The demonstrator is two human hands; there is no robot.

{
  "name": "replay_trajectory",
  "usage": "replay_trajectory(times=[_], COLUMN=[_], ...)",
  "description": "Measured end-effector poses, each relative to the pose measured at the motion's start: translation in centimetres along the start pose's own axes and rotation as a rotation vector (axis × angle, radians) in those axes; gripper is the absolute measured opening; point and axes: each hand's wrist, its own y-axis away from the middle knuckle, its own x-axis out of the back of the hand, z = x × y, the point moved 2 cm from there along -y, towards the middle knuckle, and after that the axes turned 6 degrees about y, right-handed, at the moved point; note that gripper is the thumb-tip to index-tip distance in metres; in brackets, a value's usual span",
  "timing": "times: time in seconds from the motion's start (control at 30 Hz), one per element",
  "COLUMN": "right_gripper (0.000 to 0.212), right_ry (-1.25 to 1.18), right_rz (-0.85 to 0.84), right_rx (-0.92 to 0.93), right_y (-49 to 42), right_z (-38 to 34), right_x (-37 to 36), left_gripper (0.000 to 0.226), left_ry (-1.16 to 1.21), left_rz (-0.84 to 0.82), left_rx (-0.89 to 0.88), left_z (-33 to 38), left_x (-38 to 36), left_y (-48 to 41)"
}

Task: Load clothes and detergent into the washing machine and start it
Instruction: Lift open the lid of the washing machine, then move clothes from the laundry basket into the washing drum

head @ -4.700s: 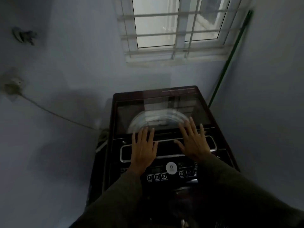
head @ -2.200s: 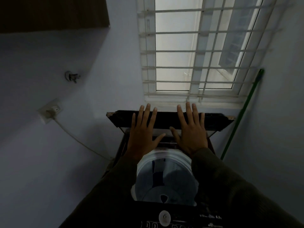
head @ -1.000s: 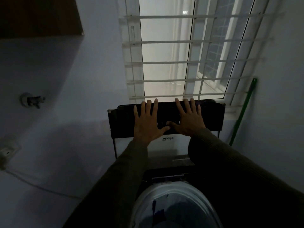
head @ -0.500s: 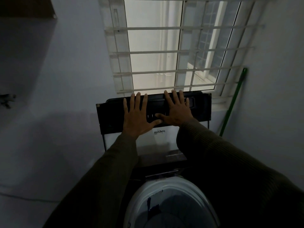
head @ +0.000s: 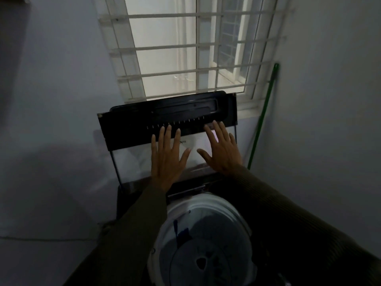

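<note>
Two bare hands, the left hand (head: 167, 155) and the right hand (head: 221, 150), are stretching forward side by side with fingers straight and spread, gripping nothing, palms facing the glass of the raised lid (head: 134, 129); whether they are touching it cannot be told. Below them the white-rimmed drum (head: 206, 201) of the washing machine (head: 125, 199) is lying open, and a green pole (head: 263, 116) is leaning beside the barred window (head: 185, 48).

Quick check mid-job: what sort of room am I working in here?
Most likely a small laundry or utility corner of a home. A top-loading washing machine stands with its lid raised, right under a barred window, and a green stick, perhaps a broom handle, leans in the corner.
</note>
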Motion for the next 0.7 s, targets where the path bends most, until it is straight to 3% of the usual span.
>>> replay_trajectory(times=[0.4,0.7], right_gripper=[0.083,0.080], right_ry=[-0.001,0.077], right_rz=[-0.181,-0.293], right_rx=[-0.196,-0.358], right_y=[18.3,32.1], right_z=[4.7,11.2], right_x=[-0.3,0.4], left_gripper=[0.065,0.062], left_ry=[0.186,0.300], left_rz=[-0.252,-0.349], left_rx=[-0.125,-0.271], left_z=[12.9,23.5], left_x=[-4.4,-6.1], left_y=[12.3,20.6])
